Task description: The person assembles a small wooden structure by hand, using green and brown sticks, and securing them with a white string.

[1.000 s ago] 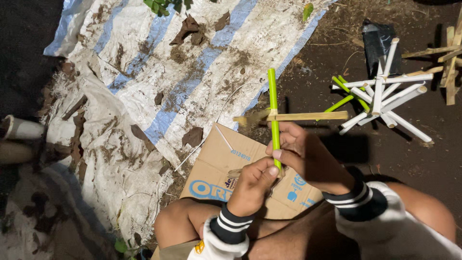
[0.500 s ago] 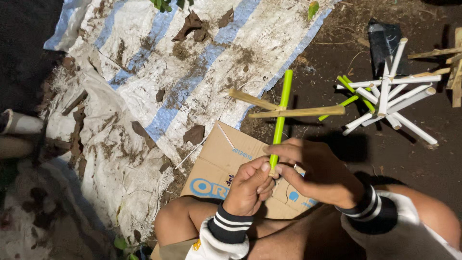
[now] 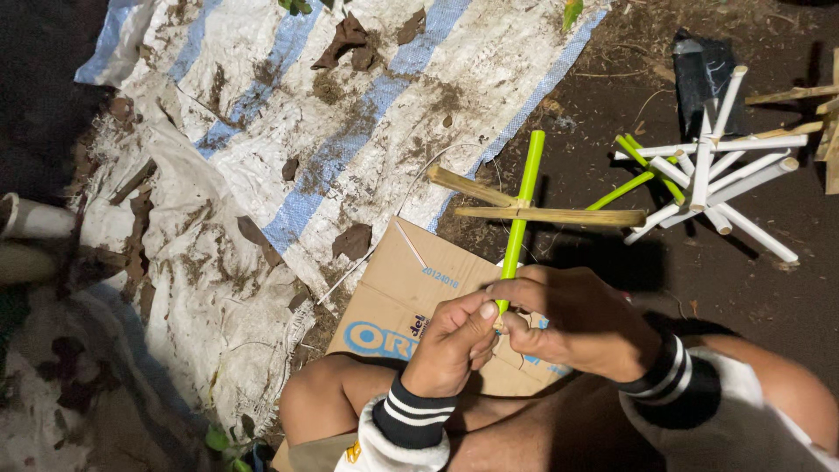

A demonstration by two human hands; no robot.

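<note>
Over the flattened cardboard box (image 3: 411, 301), a green stick (image 3: 521, 223) is being held upright at its lower end, pinched by the fingers of both the left hand (image 3: 453, 343) and the right hand (image 3: 577, 322). Two thin wooden slats (image 3: 533, 208) are already being carried across the stick near its middle, so the cross part looks pretty much in place, though how they're fastened can't be made out. Something at the bottom end seems to be getting worked on, probably a binding or fitting. Off to the right, a pile of white sticks (image 3: 717, 170) with a few green ones is lying on the dirt, apparently waiting to be used. A muddy striped tarp (image 3: 262, 131) is spread out to the left.
</note>
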